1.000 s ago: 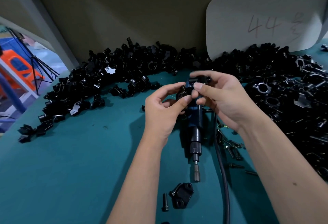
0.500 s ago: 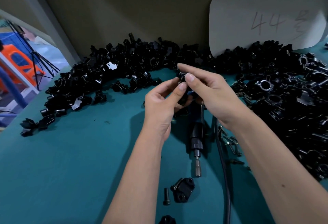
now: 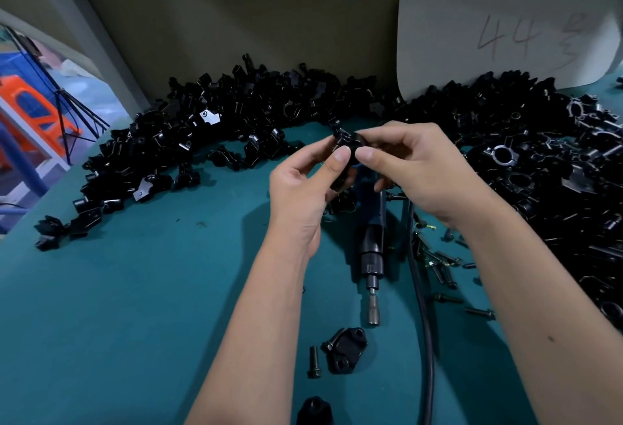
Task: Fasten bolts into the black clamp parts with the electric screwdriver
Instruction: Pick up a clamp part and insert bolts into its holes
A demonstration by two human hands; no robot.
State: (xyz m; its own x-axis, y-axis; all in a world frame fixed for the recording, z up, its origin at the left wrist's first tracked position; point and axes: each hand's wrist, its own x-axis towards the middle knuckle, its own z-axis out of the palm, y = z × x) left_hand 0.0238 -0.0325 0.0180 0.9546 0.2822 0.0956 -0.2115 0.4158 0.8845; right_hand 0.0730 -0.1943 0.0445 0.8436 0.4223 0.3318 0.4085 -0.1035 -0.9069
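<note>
We see two bare forearms entering from the bottom of the frame, with no sleeves, gloves, watch or rings on them. Our left hand (image 3: 303,185) and right hand (image 3: 421,168) show short, plain nails. A small dark spot marks the right forearm at lower right.

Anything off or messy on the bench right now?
Nothing damaged. Loose bolts lie scattered right of the electric screwdriver, which lies idle on the teal table. One stray bolt and clamp part lie near its bit. Both hands, left hand and right hand, hold one black clamp part.
</note>
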